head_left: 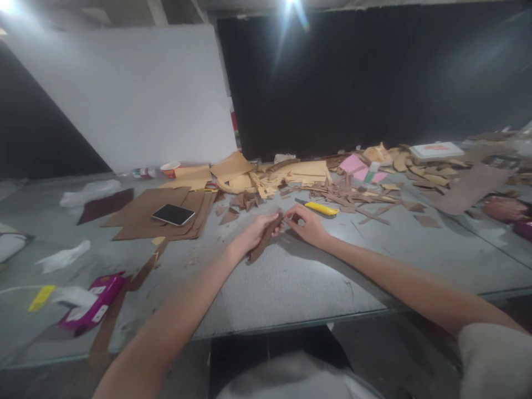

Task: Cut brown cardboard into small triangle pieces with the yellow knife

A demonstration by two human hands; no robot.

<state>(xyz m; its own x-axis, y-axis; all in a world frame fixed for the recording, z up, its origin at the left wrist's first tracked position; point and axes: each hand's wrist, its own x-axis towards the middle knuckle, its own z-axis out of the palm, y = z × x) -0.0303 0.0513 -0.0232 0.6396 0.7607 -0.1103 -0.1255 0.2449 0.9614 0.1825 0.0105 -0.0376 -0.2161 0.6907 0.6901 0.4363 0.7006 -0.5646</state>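
Observation:
My left hand (pixel 258 230) is closed round a folded strip of brown leather-like material (pixel 262 244), which slants down towards me. At the strip's far end my right hand (pixel 310 226) meets it, thumb and forefinger pinched together there. Exactly how much the right fingertips grip is too small to make out. Just beyond the right hand lies a yellow utility knife (pixel 322 208), its dark blade pointing left. Brown triangular offcuts (pixel 245 202) are scattered beyond my left hand.
Left of my hands, a phone (pixel 173 214) rests on stacked brown sheets (pixel 137 221). A purple wipes pack (pixel 97 305) sits near the front left. Tan sheets (pixel 307 170) and brown scraps (pixel 353 194) spread along the back. A white box (pixel 436 151) stands far right.

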